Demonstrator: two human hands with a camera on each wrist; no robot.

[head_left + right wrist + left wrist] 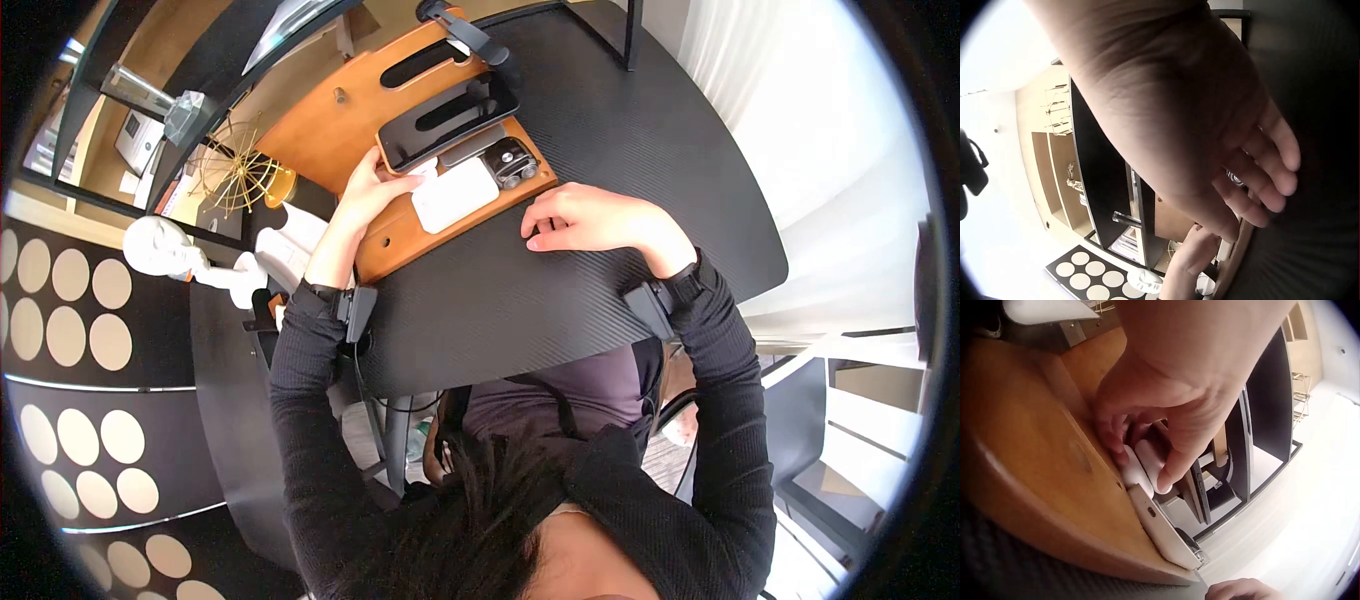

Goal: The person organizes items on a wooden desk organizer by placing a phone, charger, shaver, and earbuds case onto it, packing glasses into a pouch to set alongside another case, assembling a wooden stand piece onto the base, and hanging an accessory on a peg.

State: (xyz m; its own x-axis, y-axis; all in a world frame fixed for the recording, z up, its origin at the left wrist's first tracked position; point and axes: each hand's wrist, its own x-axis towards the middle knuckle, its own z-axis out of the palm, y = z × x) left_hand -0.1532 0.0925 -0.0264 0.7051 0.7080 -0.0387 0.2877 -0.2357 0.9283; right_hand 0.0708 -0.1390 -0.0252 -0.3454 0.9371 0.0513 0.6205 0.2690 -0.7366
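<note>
My left hand (368, 195) reaches over the left part of a wooden desk organizer (375, 262). Its thumb and fingers pinch a small white rounded case (1152, 464), which resembles an earbud case and shows as two rounded halves in the left wrist view. Right beside it lies a flat white block with a port (455, 195). Behind these, a dark phone (450, 120) leans on the organizer. My right hand (590, 218) rests over the black desk near the organizer's front right corner, fingers loosely bent and holding nothing.
A small black device with round lenses (510, 160) sits at the organizer's right end. A black clamp-like stand (470, 35) rises at the back. Left of the organizer stand a gold wire ornament (240, 170) and a white sculpture (160, 245) on the black desk (640, 110).
</note>
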